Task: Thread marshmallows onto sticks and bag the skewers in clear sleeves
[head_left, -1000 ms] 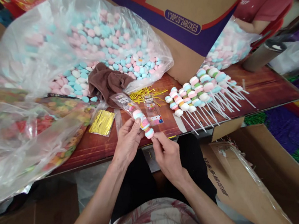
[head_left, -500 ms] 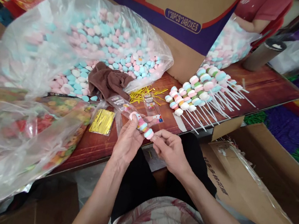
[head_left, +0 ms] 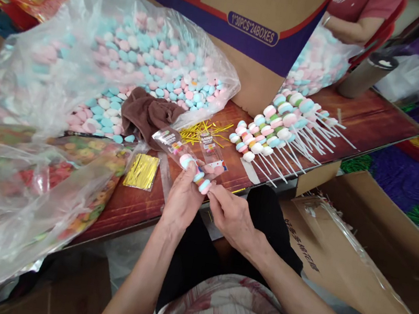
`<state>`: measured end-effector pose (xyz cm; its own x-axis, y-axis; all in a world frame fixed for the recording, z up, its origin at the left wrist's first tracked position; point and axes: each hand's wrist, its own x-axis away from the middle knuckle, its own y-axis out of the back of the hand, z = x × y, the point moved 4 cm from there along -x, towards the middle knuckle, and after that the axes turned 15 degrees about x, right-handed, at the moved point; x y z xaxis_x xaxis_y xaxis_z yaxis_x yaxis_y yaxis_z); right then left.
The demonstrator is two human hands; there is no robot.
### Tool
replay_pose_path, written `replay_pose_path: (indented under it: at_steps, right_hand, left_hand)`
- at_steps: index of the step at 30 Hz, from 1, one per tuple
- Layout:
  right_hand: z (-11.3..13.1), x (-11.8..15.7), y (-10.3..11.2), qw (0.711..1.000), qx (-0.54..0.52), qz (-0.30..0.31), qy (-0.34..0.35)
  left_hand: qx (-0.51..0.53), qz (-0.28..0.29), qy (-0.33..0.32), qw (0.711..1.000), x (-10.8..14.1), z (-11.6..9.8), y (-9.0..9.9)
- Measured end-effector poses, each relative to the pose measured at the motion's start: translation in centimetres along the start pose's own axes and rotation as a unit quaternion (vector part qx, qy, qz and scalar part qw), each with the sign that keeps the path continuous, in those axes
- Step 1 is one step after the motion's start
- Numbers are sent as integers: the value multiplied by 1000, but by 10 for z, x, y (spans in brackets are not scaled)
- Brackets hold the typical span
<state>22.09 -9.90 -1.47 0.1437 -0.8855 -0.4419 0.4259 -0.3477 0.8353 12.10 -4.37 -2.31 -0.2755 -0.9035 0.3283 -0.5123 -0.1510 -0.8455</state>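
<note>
Two hands meet at lower centre of the frame: the left hand [head_left: 182, 200], palm down, fingers curled round a sleeve [head_left: 174, 143] and skewer [head_left: 195, 171], the right hand [head_left: 232, 216] pinching the skewer's lower end.

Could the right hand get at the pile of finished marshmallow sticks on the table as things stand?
Probably yes, once freed: the right hand is pinching the marshmallow stick, but the pile lies uncovered ahead to its right, with only bare table between.
</note>
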Motion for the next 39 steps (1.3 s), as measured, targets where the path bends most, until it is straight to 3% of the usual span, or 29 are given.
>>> replay_pose_path:
  at_steps: [4,6,11,15,19,26,30,33,39]
  right_hand:
    - [2,-3,3,995,60,-21,70]
    - [-1,-4,3,995,56,-25,74]
    - [-7,-4,1,995,-91,-37,-15]
    - [-2,-1,-3,973,-195,-47,-113]
    - [-1,-1,-7,942,-275,-11,-194]
    - [-4,-1,-7,914,-339,43,-220]
    - [-4,-5,-6,890,-388,84,-226]
    - [-11,-8,-2,904,-360,105,-206]
    - [-19,-11,9,974,-184,95,-96]
  left_hand:
    - [-4,21,49,999,0,0,0]
    - [-12,21,72,997,0,0,0]
    - [-69,1,96,993,2,1,1]
    - [-101,7,120,988,0,3,3]
    - [-95,37,118,988,-2,-3,3]
    - [-56,26,15,998,-21,-30,-2]
    - [-53,-4,18,998,-27,-27,0]
    - [-67,-21,26,997,-26,-25,5]
    - [-75,-48,83,993,-21,-25,9]
